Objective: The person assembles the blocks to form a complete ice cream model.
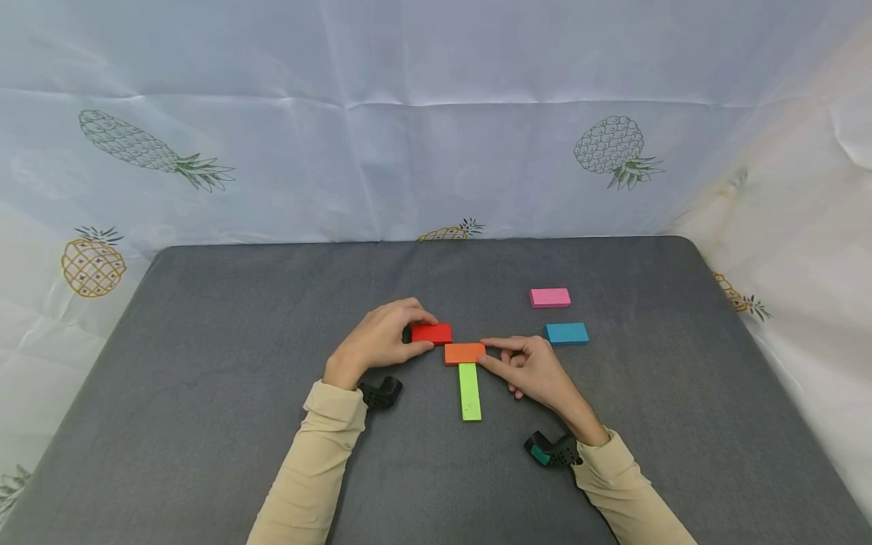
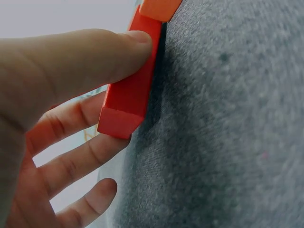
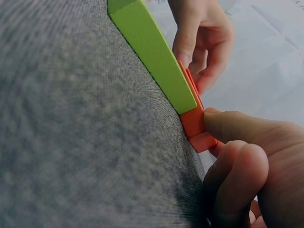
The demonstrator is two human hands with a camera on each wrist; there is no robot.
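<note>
My left hand [image 1: 383, 337] pinches a red block [image 1: 432, 334] between thumb and fingers; in the left wrist view the thumb lies along the face of the red block [image 2: 130, 88]. Just right of it and slightly nearer lies an orange block [image 1: 465, 353], its corner right at the red one's. My right hand [image 1: 534, 369] holds the orange block's right end between thumb and index finger, the other fingers curled under. A light green block [image 1: 470, 392] extends from the orange block's near side toward me, forming a T. The right wrist view shows the green block [image 3: 154, 57] against the orange one.
A pink block [image 1: 549, 297] and a blue block [image 1: 567, 333] lie beyond the right hand on the grey tabletop [image 1: 238, 363]. Behind the table hangs a pale curtain [image 1: 409, 166] printed with pineapples. Each wrist wears a black strap device [image 1: 553, 450].
</note>
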